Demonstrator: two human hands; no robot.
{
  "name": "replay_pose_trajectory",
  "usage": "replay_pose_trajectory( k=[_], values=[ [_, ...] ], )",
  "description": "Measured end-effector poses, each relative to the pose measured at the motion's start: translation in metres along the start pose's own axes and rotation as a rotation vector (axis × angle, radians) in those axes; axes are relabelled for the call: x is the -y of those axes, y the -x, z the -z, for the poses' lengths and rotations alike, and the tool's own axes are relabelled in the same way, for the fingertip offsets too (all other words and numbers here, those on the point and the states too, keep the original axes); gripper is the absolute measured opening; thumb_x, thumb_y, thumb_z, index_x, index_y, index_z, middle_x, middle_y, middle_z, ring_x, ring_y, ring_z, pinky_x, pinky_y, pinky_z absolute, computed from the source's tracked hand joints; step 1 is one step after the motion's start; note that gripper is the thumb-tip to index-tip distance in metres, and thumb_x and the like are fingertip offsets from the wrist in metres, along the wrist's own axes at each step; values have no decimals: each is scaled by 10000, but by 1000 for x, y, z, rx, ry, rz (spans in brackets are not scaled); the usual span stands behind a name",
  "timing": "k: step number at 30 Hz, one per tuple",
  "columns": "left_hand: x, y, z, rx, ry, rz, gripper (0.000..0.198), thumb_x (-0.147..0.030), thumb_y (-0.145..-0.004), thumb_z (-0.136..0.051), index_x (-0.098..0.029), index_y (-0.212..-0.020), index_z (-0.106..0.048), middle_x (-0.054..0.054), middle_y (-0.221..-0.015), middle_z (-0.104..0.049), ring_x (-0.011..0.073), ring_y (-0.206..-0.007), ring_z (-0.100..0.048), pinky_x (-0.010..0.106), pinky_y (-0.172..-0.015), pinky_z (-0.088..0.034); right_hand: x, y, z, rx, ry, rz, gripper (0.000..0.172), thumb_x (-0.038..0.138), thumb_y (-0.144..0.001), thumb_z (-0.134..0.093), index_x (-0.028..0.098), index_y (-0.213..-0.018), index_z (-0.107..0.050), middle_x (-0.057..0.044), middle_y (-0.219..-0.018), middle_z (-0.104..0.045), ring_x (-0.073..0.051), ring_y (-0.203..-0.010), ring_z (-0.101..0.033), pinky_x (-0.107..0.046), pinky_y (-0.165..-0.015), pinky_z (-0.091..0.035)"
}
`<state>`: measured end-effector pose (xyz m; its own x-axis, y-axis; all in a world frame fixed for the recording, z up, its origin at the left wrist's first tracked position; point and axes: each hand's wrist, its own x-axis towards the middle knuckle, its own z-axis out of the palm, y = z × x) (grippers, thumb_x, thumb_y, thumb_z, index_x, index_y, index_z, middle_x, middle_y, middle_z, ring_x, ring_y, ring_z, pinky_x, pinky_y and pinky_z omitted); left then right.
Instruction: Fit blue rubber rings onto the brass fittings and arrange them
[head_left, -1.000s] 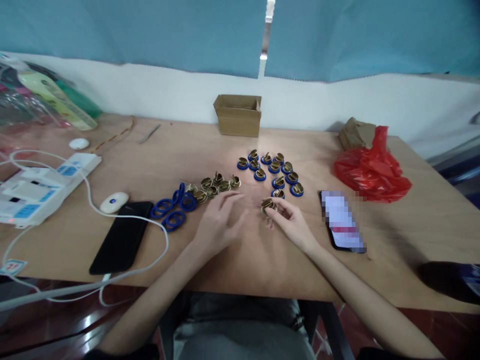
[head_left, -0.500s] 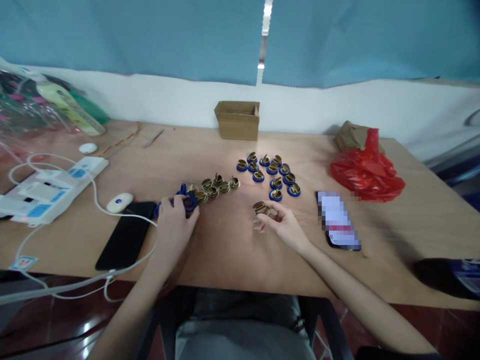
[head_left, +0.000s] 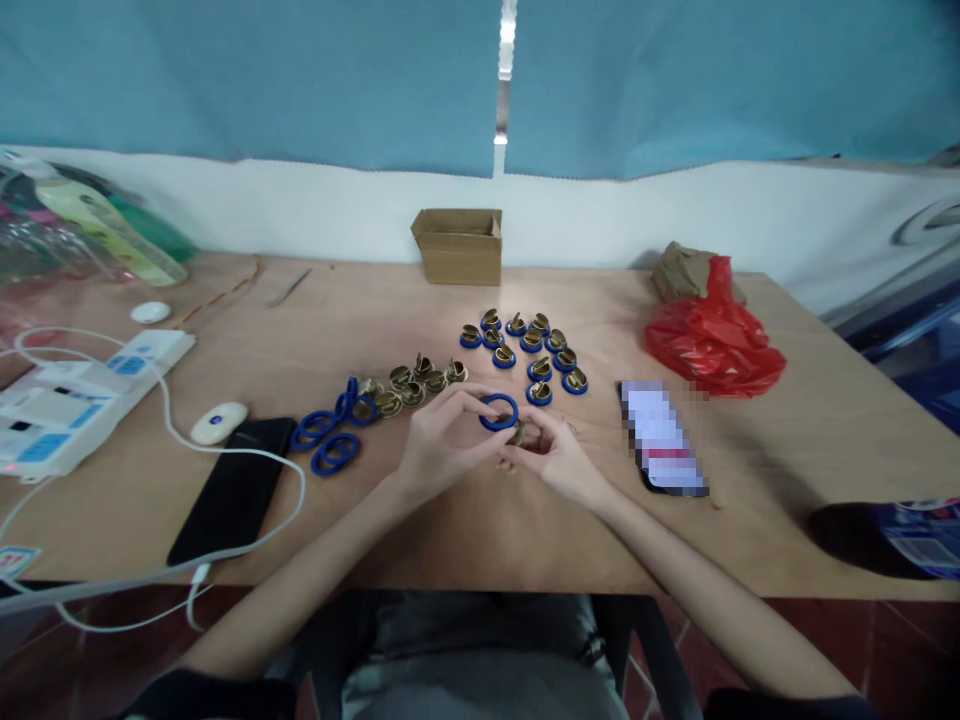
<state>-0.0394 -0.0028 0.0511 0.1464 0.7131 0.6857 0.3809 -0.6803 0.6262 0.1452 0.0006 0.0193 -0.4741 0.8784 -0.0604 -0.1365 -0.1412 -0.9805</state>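
My left hand (head_left: 446, 437) pinches a blue ring (head_left: 499, 412) between thumb and fingers, at the middle front of the table. Close beside it, my right hand (head_left: 559, 455) is closed on a brass-coloured round metal piece (head_left: 519, 434), mostly hidden by the fingers and the ring. Whether ring and metal piece touch, I cannot tell. Several loose blue rings (head_left: 335, 454) lie to the left. Several brass-coloured metal pieces (head_left: 411, 391) without rings sit behind my left hand. Farther back, several metal pieces set in blue rings (head_left: 532, 341) form a group.
An open cardboard box (head_left: 461, 258) stands at the back wall. To the right are a lit phone (head_left: 660, 435), a red plastic bag (head_left: 712, 345) and a dark bottle (head_left: 885, 538). On the left lie a black phone (head_left: 232, 490), white cables and a power strip (head_left: 90, 395).
My left hand has moved right from the pile of blue rings, bringing one ring to my right hand. My right hand keeps its metal piece. The view has shifted slightly.
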Motion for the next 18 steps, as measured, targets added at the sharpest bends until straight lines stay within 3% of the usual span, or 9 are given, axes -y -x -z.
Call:
replay_pose_trajectory(
  k=[4,9,12,18],
  values=[
    [4,10,-13,0,-25,-68,194,-175,-784,-774,-191,-913,-630,91,-1088,-745,199,-980,-744,324,-863,-606,2,0,3,-6,6,58,378,318,-782,-811,227,-1084,-603,12,-850,-712,-149,-719,-710,-295,-697,-607],
    [12,28,-20,26,-3,135,429,-195,-762,-787,-207,-1142,-588,74,-1049,-741,200,-938,-750,326,-848,-620,5,4,2,32,14,94,412,302,-840,-753,253,-1211,-581,-48,-1107,-711,-194,-952,-712,-334,-801,-608],
    [18,33,-21,70,122,250,423,-191,-790,-763,-210,-1169,-574,98,-1139,-728,210,-1000,-745,344,-905,-615,7,7,1,82,19,96,439,304,-900,-688,260,-1307,-528,-62,-1157,-696,-189,-976,-701,-357,-864,-593],
    [20,33,-19,72,225,257,553,-184,-768,-811,-238,-1246,-540,74,-1184,-732,204,-1060,-740,327,-940,-618,12,8,4,50,86,65,436,301,-967,-540,284,-1399,-477,-75,-1305,-634,-225,-1179,-628,-397,-953,-575]
  ],
)
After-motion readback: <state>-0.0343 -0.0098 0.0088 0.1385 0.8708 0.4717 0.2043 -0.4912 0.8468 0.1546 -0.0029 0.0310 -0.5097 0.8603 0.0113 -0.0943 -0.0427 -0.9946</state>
